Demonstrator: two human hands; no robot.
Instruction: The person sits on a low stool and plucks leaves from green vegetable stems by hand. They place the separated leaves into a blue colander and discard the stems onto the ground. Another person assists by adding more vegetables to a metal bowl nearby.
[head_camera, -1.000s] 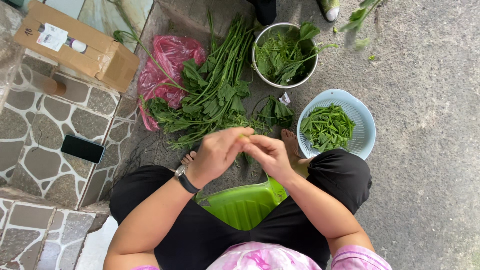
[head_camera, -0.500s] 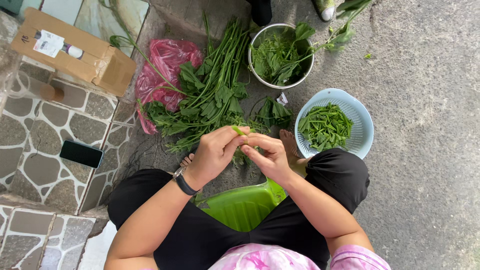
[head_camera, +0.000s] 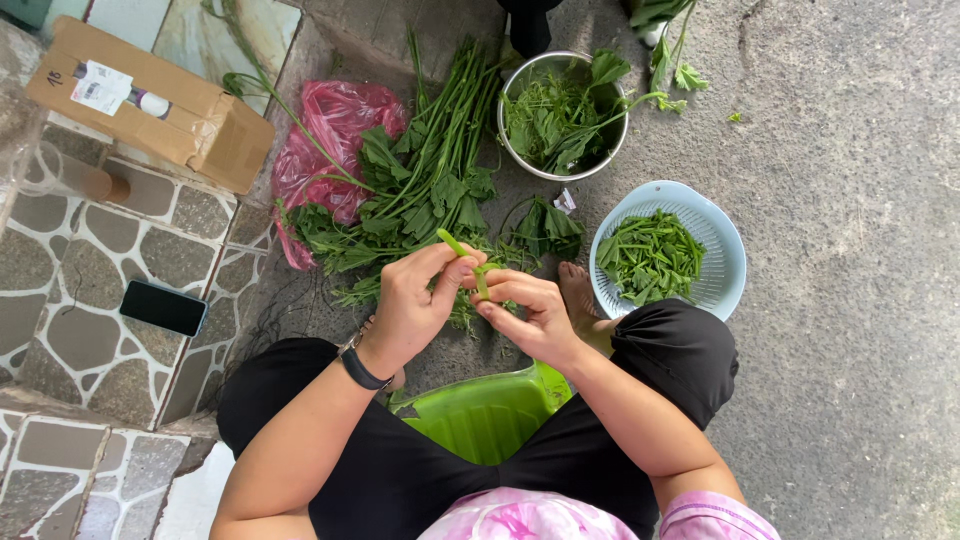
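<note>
My left hand (head_camera: 415, 300) and my right hand (head_camera: 530, 312) meet in front of me, both pinching one short green stem (head_camera: 462, 252) between the fingertips. A black watch sits on my left wrist. Just beyond the hands lies a pile of long leafy green stalks (head_camera: 420, 190) on the ground, partly over a pink plastic bag (head_camera: 335, 135). To the right, a pale blue colander (head_camera: 725, 250) holds cut green pieces. A metal bowl (head_camera: 510, 95) further away holds leaves and trimmings. A green plastic stool (head_camera: 480, 415) shows between my legs.
A cardboard box (head_camera: 150, 105) rests on the stone-patterned step at the left, and a black phone (head_camera: 163, 307) lies nearer. Another person's dark shoe (head_camera: 528, 25) is at the top edge. Bare concrete spreads to the right.
Both hands have stayed together over my lap, working the stem; a short green piece now sticks up from the left fingers. The view has shifted slightly.
</note>
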